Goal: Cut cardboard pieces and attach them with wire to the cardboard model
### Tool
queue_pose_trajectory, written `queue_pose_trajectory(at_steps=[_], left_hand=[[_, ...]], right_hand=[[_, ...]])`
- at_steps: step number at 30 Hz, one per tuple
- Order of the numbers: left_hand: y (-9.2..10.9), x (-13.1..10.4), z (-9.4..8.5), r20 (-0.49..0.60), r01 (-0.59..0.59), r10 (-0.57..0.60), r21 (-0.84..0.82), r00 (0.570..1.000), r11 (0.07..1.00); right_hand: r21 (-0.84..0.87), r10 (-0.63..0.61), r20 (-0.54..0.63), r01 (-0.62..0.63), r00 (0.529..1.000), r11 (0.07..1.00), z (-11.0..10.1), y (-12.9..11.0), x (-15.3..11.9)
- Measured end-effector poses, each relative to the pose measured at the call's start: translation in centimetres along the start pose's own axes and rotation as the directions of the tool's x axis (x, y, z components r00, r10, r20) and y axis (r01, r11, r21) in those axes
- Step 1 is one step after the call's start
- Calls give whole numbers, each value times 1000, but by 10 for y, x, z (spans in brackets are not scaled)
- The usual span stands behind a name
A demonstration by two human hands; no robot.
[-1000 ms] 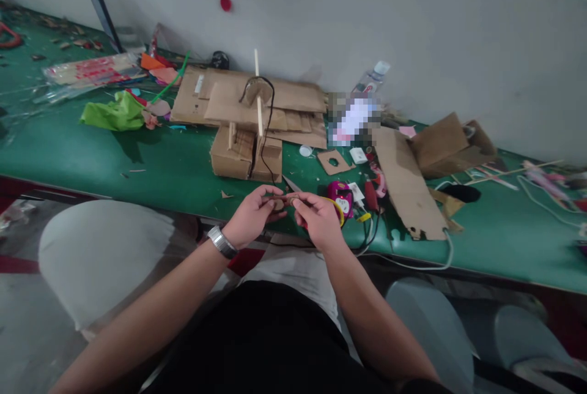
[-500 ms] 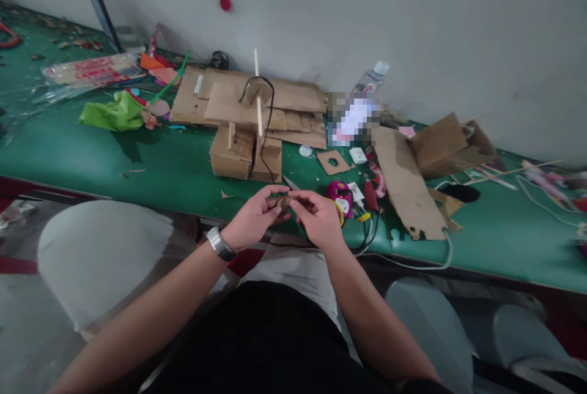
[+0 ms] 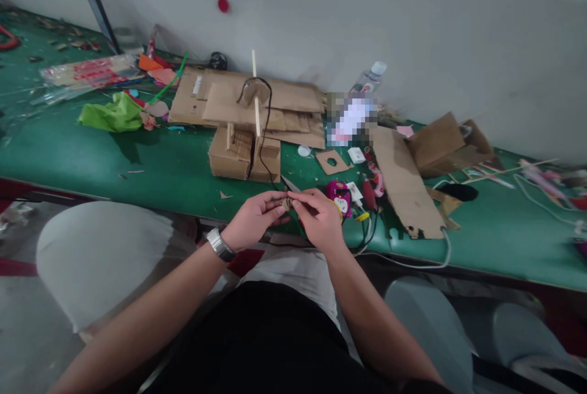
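A: Left to right?
B: Left hand (image 3: pixel 251 221) and right hand (image 3: pixel 318 218) both pinch a small cardboard piece (image 3: pixel 286 202) between fingertips, over the green surface (image 3: pixel 151 164) edge.
A: Progress?
B: Looks mid-way: piece not yet fitted. Cardboard model (image 3: pixel 245 149) at 11 o'clock of the hands, pink device (image 3: pixel 340 196) at 2 o'clock.

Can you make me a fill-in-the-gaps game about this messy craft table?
1. Both hands pinch one small brown piece over the edge of the ____ table.
2. The left hand has a ____ on its wrist.
3. A thin wooden stick stands upright in the ____ model.
4. The right hand is beside a ____ gadget.

Missing words: green; watch; cardboard; pink
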State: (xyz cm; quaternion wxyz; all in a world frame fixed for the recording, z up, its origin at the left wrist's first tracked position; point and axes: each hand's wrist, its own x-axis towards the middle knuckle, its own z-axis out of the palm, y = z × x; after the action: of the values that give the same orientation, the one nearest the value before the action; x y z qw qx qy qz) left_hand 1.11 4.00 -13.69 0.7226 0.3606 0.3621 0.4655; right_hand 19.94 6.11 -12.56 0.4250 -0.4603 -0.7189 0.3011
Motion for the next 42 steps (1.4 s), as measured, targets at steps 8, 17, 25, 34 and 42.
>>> queue_pose_trajectory(at_steps=[8, 17, 25, 34, 42], left_hand=[[-1, 0, 0, -5, -13, 13, -28, 1000, 1000], [-1, 0, -1, -45, -17, 14, -60, 999, 998], [-1, -1, -2, -101, -57, 54, -34, 993, 998], [-5, 1, -4, -119, -116, 118, 21, 986, 993], [-3, -2, -2, -104, -82, 74, -72, 992, 994]], right_hand=[[-17, -86, -2, 86, 996, 996, 1, -4, -2], [-87, -145, -17, 143, 989, 986, 1, -11, -2], [-130, -194, 71, 202, 978, 971, -1, -10, -11], [-147, -216, 36, 219, 976, 964, 1, -3, -12], [-166, -246, -4, 242, 969, 956, 1, -6, -11]])
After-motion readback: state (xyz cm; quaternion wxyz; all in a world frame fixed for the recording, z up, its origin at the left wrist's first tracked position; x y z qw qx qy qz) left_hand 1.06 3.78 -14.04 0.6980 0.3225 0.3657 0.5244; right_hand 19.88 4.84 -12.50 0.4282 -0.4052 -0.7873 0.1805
